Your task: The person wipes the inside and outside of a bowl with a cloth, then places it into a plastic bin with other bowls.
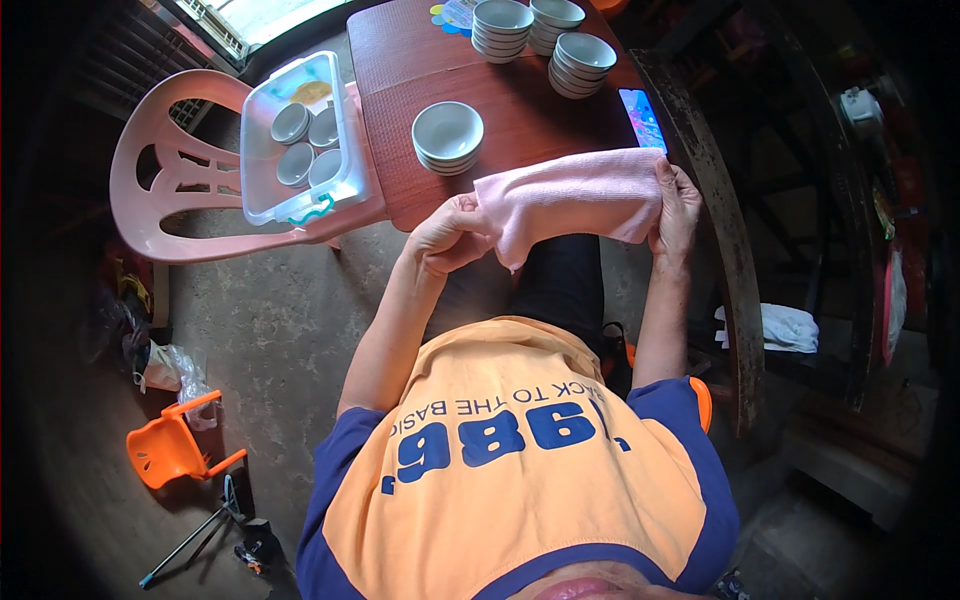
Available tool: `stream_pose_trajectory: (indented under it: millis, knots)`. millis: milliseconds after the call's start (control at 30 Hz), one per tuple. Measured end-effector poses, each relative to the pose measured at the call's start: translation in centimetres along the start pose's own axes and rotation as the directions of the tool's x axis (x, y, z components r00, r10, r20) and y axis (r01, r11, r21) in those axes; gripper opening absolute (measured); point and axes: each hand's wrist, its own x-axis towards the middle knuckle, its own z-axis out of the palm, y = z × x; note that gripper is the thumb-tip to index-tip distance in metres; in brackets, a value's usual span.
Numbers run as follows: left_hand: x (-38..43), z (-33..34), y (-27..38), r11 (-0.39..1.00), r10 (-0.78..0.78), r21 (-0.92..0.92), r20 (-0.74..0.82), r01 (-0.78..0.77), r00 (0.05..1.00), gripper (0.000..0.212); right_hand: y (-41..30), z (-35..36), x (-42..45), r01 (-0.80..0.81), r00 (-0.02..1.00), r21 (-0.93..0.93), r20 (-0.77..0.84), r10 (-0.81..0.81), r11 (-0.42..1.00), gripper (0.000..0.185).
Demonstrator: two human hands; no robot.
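Note:
A pink ribbed cloth (577, 191) is stretched between my two hands, above the near edge of the wooden table (525, 112). My left hand (454, 232) pinches its left end, where a corner hangs down. At the opposite end, my right hand (675, 206) grips the cloth with the thumb on top. Just beyond the cloth, to the left, stands a short stack of white bowls (448, 135). A smartphone (643, 120) with a lit screen lies by the table's right edge, partly behind the cloth.
Taller bowl stacks (501, 30) stand at the table's far side. To the left, a pink plastic chair (180, 247) bears a clear plastic bin (255, 172) with several small bowls (296, 163). An orange child's chair (165, 450) is on the floor. Dark wooden beams (712, 202) border the right side.

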Motion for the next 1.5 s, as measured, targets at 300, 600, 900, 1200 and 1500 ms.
stream_pose_trajectory:
  millis: [300,600,900,1200,1500]
  knots:
    - [1.3,1.6,-2.4,0.840,0.241,0.530,-0.171,-0.117,0.955,0.026,-1.4,-0.9,1.0,0.181,0.983,-0.161,0.062,-0.173,0.970,0.027]
    - [2.5,1.0,-0.2,0.999,0.006,-0.033,-0.150,-0.011,0.989,0.038,-3.0,-1.9,0.5,0.250,0.967,-0.524,0.090,-0.238,0.814,0.032]
    - [2.2,2.1,-1.5,0.992,0.017,0.128,-0.034,-0.012,0.999,0.054,-0.5,-3.6,1.6,-0.057,0.998,-0.050,-0.005,0.057,0.997,0.027]
    - [2.1,-0.4,-1.2,0.983,-0.099,0.166,0.097,0.082,0.990,0.048,0.3,-4.3,1.2,-0.126,0.992,0.091,0.027,0.124,0.988,0.023]
    - [2.1,2.0,-2.0,0.984,0.096,0.159,-0.114,-0.078,0.989,0.030,-1.0,-3.8,0.1,0.086,0.987,0.074,0.129,-0.095,0.994,0.019]
